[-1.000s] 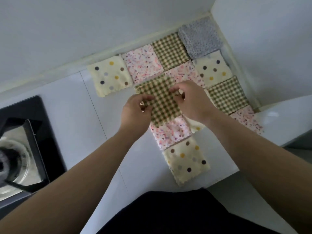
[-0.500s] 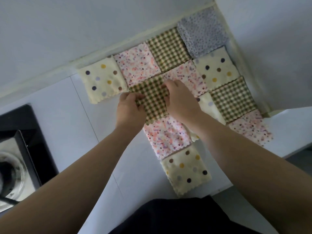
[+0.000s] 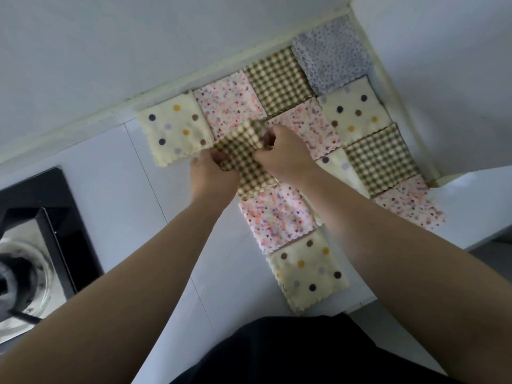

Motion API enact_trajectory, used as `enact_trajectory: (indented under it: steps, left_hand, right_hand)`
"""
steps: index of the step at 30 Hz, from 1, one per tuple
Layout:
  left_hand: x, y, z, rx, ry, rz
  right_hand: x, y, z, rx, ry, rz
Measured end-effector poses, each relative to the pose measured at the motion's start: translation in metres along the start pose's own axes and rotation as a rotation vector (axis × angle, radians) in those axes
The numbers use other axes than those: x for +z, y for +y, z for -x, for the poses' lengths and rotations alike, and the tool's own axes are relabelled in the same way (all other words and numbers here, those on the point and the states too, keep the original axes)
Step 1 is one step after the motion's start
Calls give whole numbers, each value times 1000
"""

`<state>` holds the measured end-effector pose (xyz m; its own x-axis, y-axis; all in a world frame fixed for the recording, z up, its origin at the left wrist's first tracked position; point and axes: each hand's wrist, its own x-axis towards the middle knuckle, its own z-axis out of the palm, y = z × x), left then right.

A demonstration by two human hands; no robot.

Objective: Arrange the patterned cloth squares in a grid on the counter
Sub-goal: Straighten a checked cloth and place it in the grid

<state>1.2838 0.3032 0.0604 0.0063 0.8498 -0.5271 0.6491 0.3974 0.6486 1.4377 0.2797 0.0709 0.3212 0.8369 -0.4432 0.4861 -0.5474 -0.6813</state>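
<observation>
Several patterned cloth squares lie edge to edge on the white counter (image 3: 116,206) in the back right corner. A green checked square (image 3: 243,159) sits in the second row, rumpled at its far edge. My left hand (image 3: 213,176) pinches its left edge and my right hand (image 3: 285,156) pinches its far right corner. Around it lie a cream dotted square (image 3: 176,131), a pink speckled square (image 3: 230,103), another pink speckled square (image 3: 275,217) just nearer me, and a cream dotted square (image 3: 307,270) at the front edge. A grey square (image 3: 331,55) fills the corner.
A black gas hob (image 3: 36,225) with a metal burner stands at the left. White walls close the counter at the back and right. The counter's front edge runs just past the nearest dotted square, and my dark clothing (image 3: 291,353) is below it.
Both hands carried the green checked square farther from me, set it against the back-row squares, and now bunch up its far edge. The view shifted slightly.
</observation>
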Motion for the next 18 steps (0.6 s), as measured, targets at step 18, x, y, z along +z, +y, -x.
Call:
enact_trajectory:
  steps: [18]
  left_hand:
    - [-31,5,60,-178,-277,749]
  right_hand:
    - [-24,-20,91,81,-11,-360]
